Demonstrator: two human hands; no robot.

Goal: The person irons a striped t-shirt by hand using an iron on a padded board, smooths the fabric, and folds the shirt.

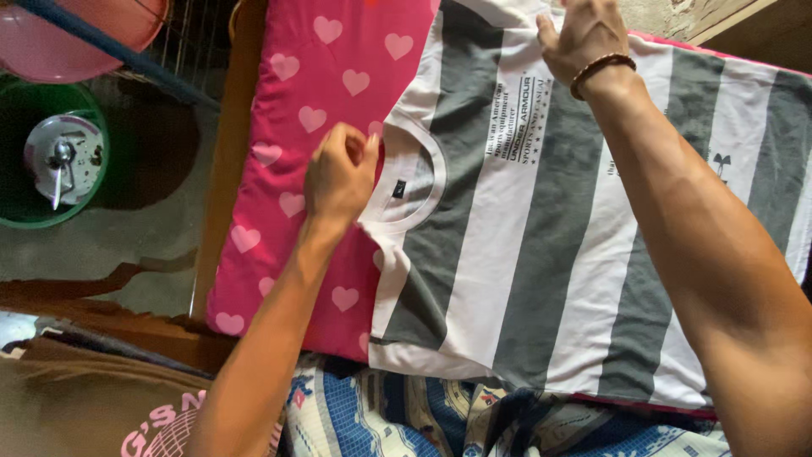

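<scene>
Pink heart-print mattress (292, 127) under striped T-shirt (541, 245). Left hand (341, 173) pinching collar, frame centre; right hand (584, 34) pressed flat, top. Best pulled taut, seams aligned.

A pink mattress cover with pale hearts (309, 127) lies on a wooden bed frame (222, 169). Left of the frame stands a green bucket (85, 203) holding a metal lid (61, 156); a pink tub (76, 34) sits above it. Blue patterned cloth (406, 415) lies below the mattress.
</scene>
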